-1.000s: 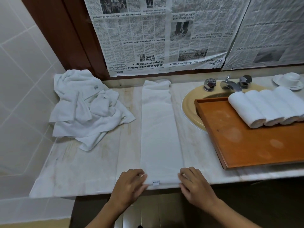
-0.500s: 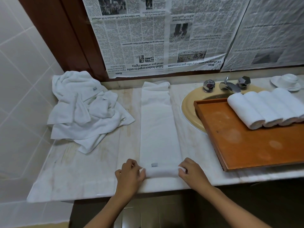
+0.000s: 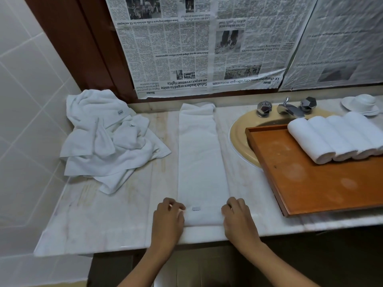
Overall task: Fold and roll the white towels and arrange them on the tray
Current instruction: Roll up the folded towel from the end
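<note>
A white towel (image 3: 200, 154), folded into a long narrow strip, lies on the marble counter (image 3: 116, 216) and runs from the back wall toward me. Its near end is turned over into a short roll with a small label on top. My left hand (image 3: 169, 217) grips the left end of that roll, fingers curled over it. My right hand (image 3: 237, 216) grips the right end the same way. Several rolled white towels (image 3: 331, 139) lie side by side at the back right of the wooden tray (image 3: 306, 183).
A heap of unfolded white towels (image 3: 107, 139) sits at the back left by the tiled wall. The tray lies partly over a yellow sink basin (image 3: 238, 139) with a chrome tap (image 3: 290, 109). A white dish (image 3: 361, 104) stands at the far right. Newspaper covers the wall.
Both hands have lifted the towel's near end off the counter edge and rolled it away from me; the roll has grown thicker and moved slightly farther up the strip.
</note>
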A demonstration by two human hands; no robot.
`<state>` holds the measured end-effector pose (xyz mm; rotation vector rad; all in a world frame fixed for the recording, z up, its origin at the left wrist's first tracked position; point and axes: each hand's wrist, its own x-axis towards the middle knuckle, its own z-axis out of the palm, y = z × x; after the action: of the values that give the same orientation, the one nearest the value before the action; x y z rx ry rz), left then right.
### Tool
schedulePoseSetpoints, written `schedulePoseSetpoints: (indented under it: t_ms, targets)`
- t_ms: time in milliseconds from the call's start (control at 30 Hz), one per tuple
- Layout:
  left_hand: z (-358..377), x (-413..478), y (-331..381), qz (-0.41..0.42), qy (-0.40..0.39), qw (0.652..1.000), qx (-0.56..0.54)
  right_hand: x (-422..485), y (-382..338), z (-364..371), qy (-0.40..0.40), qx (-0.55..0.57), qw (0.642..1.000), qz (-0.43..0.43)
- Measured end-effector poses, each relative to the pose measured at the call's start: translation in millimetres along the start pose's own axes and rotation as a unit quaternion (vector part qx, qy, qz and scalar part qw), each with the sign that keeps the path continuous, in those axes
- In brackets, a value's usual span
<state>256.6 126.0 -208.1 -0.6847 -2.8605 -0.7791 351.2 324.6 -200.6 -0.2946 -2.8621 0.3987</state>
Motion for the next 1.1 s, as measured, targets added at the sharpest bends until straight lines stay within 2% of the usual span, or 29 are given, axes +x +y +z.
schedulePoseSetpoints:
  t_ms: [67, 133, 333, 433, 500, 600, 667, 833, 967, 1033, 1100]
  targets:
    - [1.5, -4.5, -4.3, 0.128, 0.023, 0.991, 0.013, -7.5, 4.1, 4.8, 0.014, 0.003, 0.999, -0.044]
    - [0.8, -8.7, -5.8, 0.187, 0.039, 0.981, 0.025, -13.6, 10.7, 4.3, 0.018, 0.006, 0.996, -0.082]
    - [5.6, -10.6, -21.5, 0.243, 0.002, 0.969, 0.039, -11.5, 26.4, -4.4, -0.022, -0.028, 0.984, -0.173]
    - [3.6, -2.1, -19.3, 0.255, -0.001, 0.966, 0.050, -0.6, 26.9, -5.3, -0.038, -0.021, 0.985, -0.166]
    - [1.7, 4.2, -15.9, 0.233, -0.012, 0.972, 0.042, 6.9, 26.3, -6.0, -0.056, 0.015, 0.989, -0.134]
    - [-1.9, 12.9, -12.2, 0.163, -0.056, 0.985, 0.018, 16.1, 26.2, -10.3, -0.095, 0.117, 0.988, -0.011]
    - [-4.0, 15.3, -9.9, 0.108, -0.090, 0.990, -0.005, 20.4, 24.2, -16.7, -0.132, 0.169, 0.975, 0.060]
    - [-8.4, 13.6, -13.4, 0.005, -0.094, 0.992, -0.081, 22.2, 20.6, -26.3, -0.183, 0.259, 0.936, 0.151]
    - [-11.8, 13.4, -8.6, -0.052, -0.101, 0.987, -0.116, 21.7, 13.0, -23.5, -0.172, 0.246, 0.937, 0.181]
    - [-12.0, 12.8, -5.5, -0.059, -0.088, 0.990, -0.098, 20.4, 4.7, -19.1, -0.146, 0.206, 0.951, 0.177]
    - [-11.2, 11.8, -2.7, -0.043, -0.065, 0.995, -0.068, 17.4, -4.1, -15.9, -0.086, 0.108, 0.981, 0.138]
